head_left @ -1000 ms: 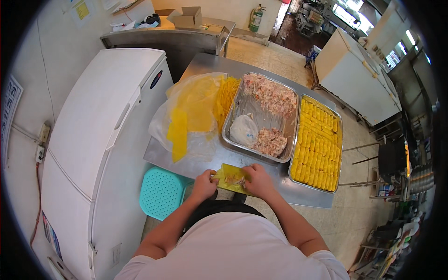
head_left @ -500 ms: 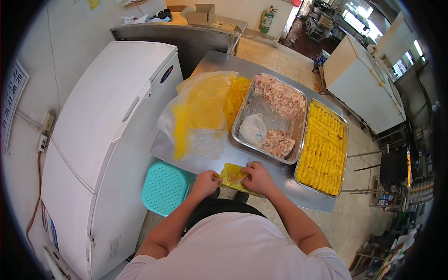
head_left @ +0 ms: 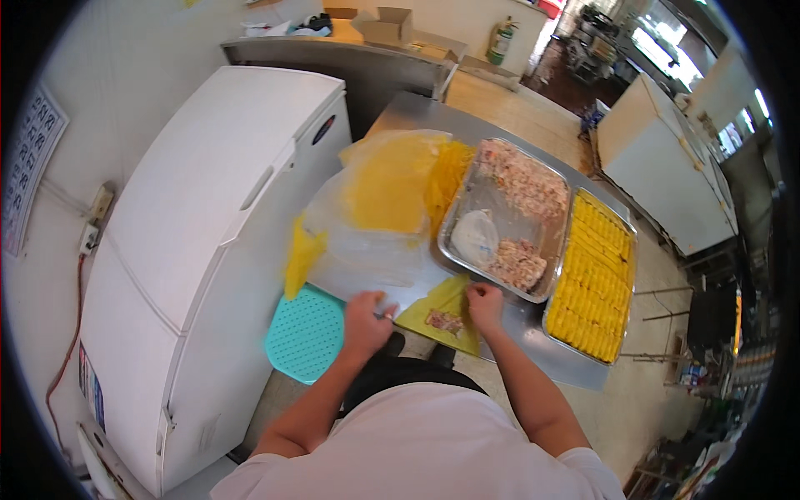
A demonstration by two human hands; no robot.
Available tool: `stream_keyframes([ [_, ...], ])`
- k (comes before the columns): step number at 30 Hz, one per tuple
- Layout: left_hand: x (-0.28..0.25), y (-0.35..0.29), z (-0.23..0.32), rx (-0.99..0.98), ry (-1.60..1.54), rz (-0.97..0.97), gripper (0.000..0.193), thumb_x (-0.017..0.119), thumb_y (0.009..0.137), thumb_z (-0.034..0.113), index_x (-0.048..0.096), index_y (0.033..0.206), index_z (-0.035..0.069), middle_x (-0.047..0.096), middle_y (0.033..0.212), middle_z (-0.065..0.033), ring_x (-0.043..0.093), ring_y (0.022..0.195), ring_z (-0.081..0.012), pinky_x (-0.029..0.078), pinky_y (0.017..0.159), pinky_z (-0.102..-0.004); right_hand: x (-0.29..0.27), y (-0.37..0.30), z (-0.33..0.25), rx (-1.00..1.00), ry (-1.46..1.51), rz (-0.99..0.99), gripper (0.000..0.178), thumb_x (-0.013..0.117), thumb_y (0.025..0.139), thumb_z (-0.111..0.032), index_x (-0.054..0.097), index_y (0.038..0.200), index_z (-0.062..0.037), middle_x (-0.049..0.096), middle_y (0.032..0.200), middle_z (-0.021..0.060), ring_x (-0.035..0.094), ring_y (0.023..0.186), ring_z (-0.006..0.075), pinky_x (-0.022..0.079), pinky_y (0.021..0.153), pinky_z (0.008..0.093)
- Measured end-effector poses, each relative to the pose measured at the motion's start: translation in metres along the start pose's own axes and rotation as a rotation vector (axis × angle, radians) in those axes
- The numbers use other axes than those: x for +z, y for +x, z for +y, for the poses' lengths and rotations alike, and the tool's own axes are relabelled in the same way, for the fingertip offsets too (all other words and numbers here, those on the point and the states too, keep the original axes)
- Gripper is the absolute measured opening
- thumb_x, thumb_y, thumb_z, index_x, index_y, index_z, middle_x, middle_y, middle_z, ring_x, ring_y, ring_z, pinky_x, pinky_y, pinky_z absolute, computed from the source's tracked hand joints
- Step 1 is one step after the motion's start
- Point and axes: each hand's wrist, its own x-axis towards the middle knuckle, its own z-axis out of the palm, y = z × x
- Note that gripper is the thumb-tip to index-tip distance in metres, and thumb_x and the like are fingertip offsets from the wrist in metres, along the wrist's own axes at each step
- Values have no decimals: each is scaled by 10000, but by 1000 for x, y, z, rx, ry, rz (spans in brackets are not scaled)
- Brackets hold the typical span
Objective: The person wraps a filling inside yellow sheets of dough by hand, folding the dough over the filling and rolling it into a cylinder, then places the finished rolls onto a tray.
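A yellow wrapper sheet (head_left: 440, 296) lies spread at the near edge of the metal table, a small heap of minced filling (head_left: 445, 322) on its near part. My right hand (head_left: 485, 308) is closed at the wrapper's upper right edge, fingertips pinching it. Just off the wrapper's left corner is my left hand (head_left: 367, 321), thumb and fingers apart and nothing visible in them. Beyond the wrapper, a deep metal tray (head_left: 454, 258) holds pinkish minced filling (head_left: 525, 179) and a white plastic bag (head_left: 475, 237). To its right, yellow rolls (head_left: 590, 279) fill a second tray in rows.
Plastic sheeting with yellow wrappers (head_left: 387, 196) covers the table's left part; one yellow sheet (head_left: 305, 257) hangs over the edge. A turquoise stool (head_left: 307, 337) stands below. A white chest freezer (head_left: 200, 200) borders the left side. Another white freezer (head_left: 658, 167) stands far right.
The wrapper, bunched between both hands before, now lies spread with its filling showing. My left hand has come away from it; my right hand has shifted to its upper right edge.
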Motion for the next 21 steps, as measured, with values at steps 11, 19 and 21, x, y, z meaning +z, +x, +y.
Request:
stream_keyframes([
  [11, -63, 107, -207, -707, -112, 390, 442, 716, 1051, 349, 739, 1236, -52, 790, 1005, -171, 726, 900, -291, 553, 837, -428, 4, 7, -29, -103, -138, -14, 250, 738, 909, -248, 835, 1011, -41, 802, 932, 201, 786, 879, 363, 599, 820, 444],
  [19, -73, 124, -94, -307, -318, 647, 313, 679, 1079, 260, 724, 1148, -42, 749, 1037, -189, 709, 913, -386, 546, 814, -444, -5, 5, 1, -57, -123, 31, 241, 743, 907, -188, 829, 1025, 3, 809, 888, 173, 781, 824, 264, 594, 784, 390],
  [21, -61, 150, -48, -75, -329, 563, 291, 683, 1070, 235, 716, 1125, -49, 717, 1114, -193, 691, 999, -390, 536, 863, -456, -8, 1, -7, -31, -104, 15, 247, 739, 906, -185, 830, 1036, 4, 811, 894, 173, 784, 831, 262, 596, 790, 386],
])
